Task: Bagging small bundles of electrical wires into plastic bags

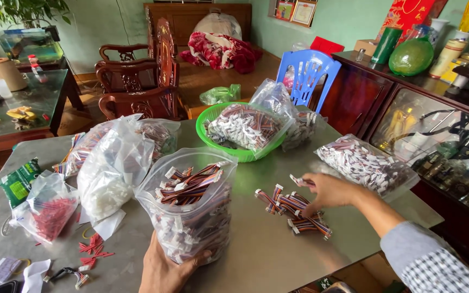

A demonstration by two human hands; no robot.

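Left hand [166, 268] is cupped round the bottom of the open clear bag [191, 217] of striped cables in the middle of the worktop [278, 249], right hand [327, 191] pinching one cable [298, 181] just above the loose pile [294, 211]. Bag looks floppy and slippery, so I'd hold it low. More clear bags sit around, plus a green packet [18, 182] far left.

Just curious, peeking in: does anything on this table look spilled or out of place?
Mostly tidy. A few red bits lie scattered loose on the table beside their bag, and some wire bundles sit outside the bags by the right hand.
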